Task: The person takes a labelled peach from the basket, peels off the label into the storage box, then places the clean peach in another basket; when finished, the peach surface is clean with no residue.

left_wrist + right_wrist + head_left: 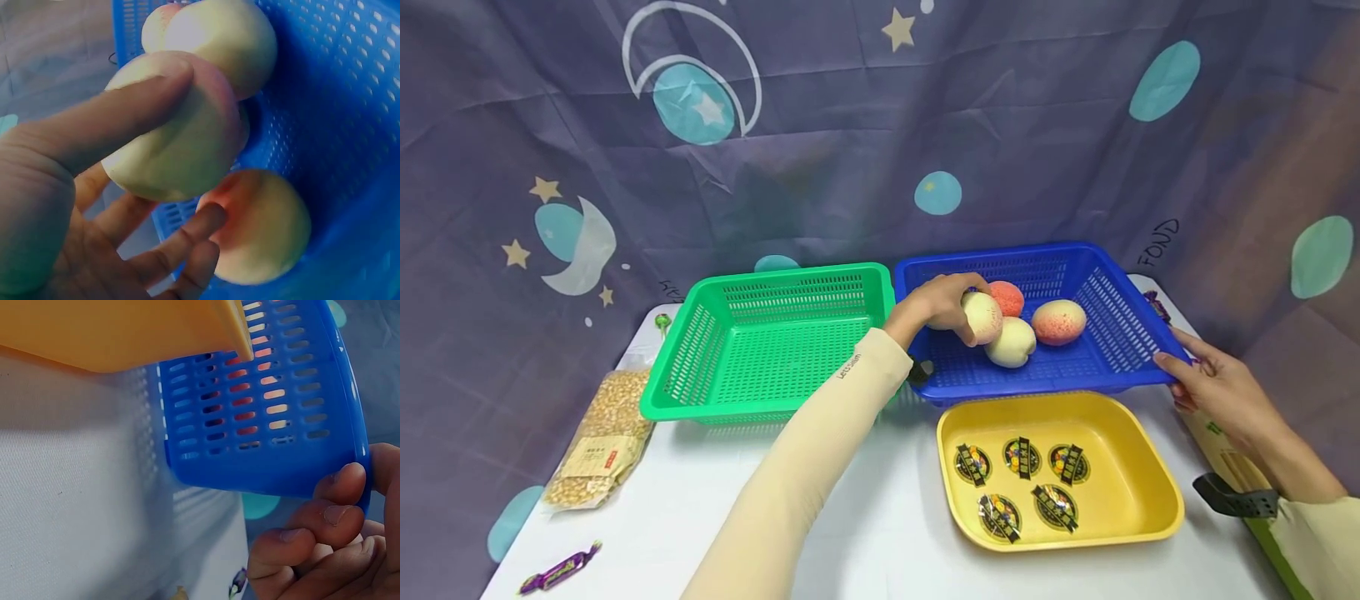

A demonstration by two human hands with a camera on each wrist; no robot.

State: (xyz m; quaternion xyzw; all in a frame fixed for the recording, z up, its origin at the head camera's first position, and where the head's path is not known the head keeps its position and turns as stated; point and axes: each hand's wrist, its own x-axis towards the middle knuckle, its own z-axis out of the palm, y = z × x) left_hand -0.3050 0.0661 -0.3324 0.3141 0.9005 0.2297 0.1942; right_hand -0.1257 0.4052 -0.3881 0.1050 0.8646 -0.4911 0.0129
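My left hand [942,302] reaches into the blue plastic basket [1126,337] and grips a pale peach [982,318] between thumb and fingers. In the left wrist view the thumb lies across this peach [178,140], and a fingertip is against or close to a red-and-yellow peach [262,228]. Around the held one lie a red peach [1009,297], a cream peach [1013,343] and a speckled peach [1059,322]; another is partly hidden under the hand. My right hand [1228,396] pinches the basket's front right rim, thumb above and fingers below, as the right wrist view shows at the blue wall [262,472].
To the left stands a green basket [658,400]. In front is a yellow tray [1120,500] bearing several round fruit stickers [1022,458]. A bag of corn kernels [602,437], a purple-wrapped candy [560,572] and a green lollipop [662,321] lie at the left. A patterned curtain [835,167] hangs behind.
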